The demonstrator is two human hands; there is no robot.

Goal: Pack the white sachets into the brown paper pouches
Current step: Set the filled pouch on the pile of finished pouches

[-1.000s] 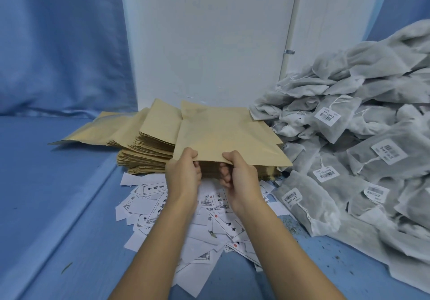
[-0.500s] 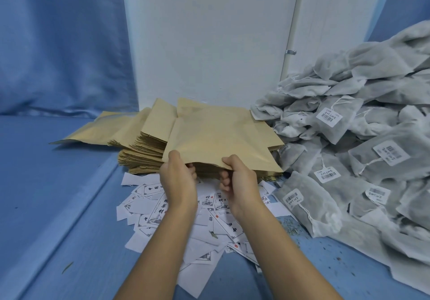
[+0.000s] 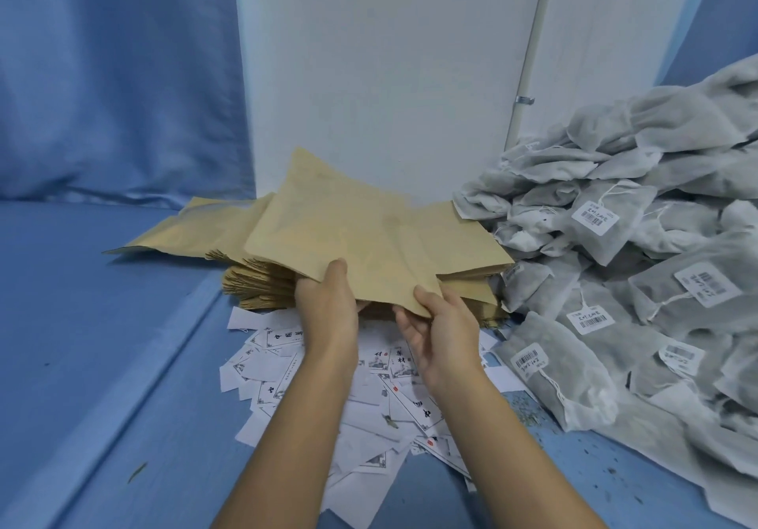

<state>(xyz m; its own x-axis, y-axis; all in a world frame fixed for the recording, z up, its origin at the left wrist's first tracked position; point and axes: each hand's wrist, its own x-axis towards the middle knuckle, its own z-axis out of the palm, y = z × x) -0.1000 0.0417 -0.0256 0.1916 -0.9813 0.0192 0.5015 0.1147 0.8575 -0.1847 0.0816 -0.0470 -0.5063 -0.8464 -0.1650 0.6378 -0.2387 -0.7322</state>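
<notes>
The grip of our left hand (image 3: 328,311) is closed on the near edge of a brown pouch (image 3: 361,241), thumb on top and fingers below. The grip of our right hand (image 3: 445,335) pinches the near corner of the same pouch. We hold it just above the stack of pouches (image 3: 262,288). The white sachets (image 3: 615,249) lie heaped at the right on the blue table (image 3: 102,344). Printed paper slips (image 3: 369,405) lie under our wrists.

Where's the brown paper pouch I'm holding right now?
Head view, centre: the brown paper pouch is held over the pouch stack, its near edge pinched by the left hand and right hand, with the sachet pile to its right.
</notes>
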